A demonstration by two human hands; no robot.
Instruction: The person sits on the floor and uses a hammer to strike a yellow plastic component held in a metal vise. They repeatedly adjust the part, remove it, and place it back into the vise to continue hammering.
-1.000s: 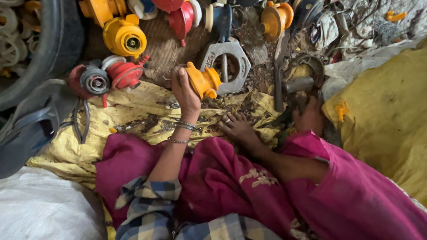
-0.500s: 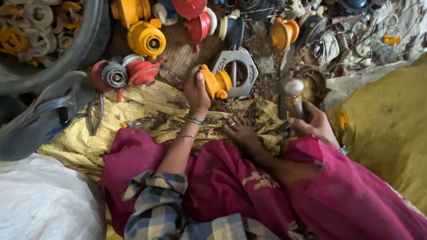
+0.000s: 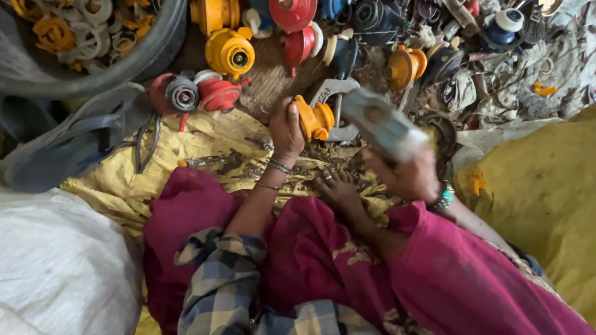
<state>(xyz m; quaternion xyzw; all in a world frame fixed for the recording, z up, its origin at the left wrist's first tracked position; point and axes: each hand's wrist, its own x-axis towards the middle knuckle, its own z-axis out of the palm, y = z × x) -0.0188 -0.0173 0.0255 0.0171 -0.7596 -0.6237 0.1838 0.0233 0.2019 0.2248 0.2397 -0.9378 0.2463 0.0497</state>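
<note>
While gripped in left hand [image 3: 285, 127], orange fitting [image 3: 312, 119], right of palm.

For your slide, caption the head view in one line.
Left hand grips an orange part; right hand swings a blurred hammer.

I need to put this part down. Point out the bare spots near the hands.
Free: yellow cloth left of the left hand, below the red round parts. Crowded: the heap of coloured parts above, and the scrap-littered cloth between left hand and right hand.
</note>
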